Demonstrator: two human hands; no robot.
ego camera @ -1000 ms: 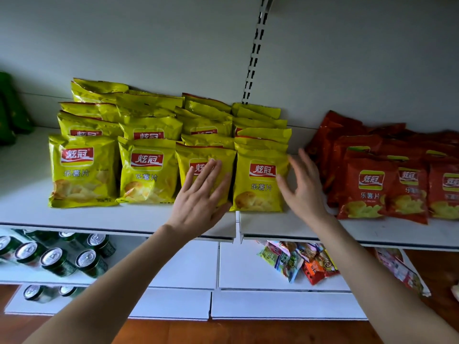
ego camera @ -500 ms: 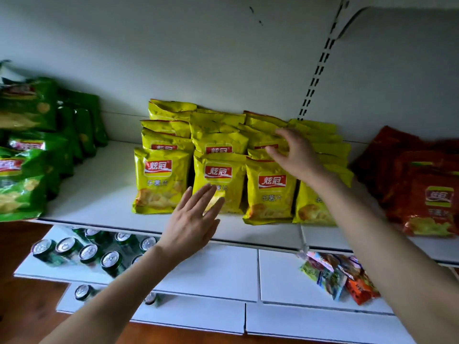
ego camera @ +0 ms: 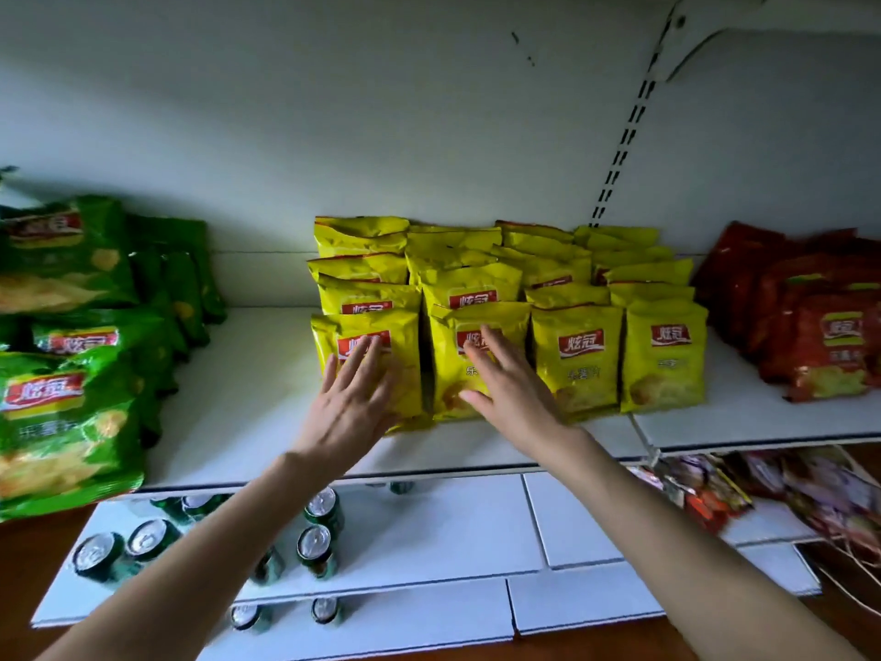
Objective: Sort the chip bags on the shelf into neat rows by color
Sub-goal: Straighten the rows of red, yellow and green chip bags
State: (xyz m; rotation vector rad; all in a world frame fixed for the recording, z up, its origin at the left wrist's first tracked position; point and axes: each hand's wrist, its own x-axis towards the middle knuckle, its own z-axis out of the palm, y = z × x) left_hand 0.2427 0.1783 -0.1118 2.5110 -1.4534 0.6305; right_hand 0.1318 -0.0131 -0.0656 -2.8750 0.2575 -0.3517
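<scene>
Yellow chip bags [ego camera: 579, 360] upright on shelf [ego camera: 248, 398], long axis vertical, logos out. Left hand [ego camera: 355, 403], right hand [ego camera: 505, 388]: grip wide, fingers flat on front bags.

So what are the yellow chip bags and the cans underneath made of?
The yellow chip bags look like thin glossy plastic film: they crinkle and catch light. The cans look like metal, probably aluminium: shiny silver tops, green painted sides.

- Top white shelf [ego camera: 267, 374]: green chip bags [ego camera: 62, 422] piled at the left end.
- Middle: yellow chip bags [ego camera: 662, 355], four rows standing front to back.
- Right: red chip bags [ego camera: 829, 345], just beside the yellow.
- Lower shelf [ego camera: 453, 527]: cans [ego camera: 314, 546] on the left, snack packets [ego camera: 705, 493] on the right.
</scene>
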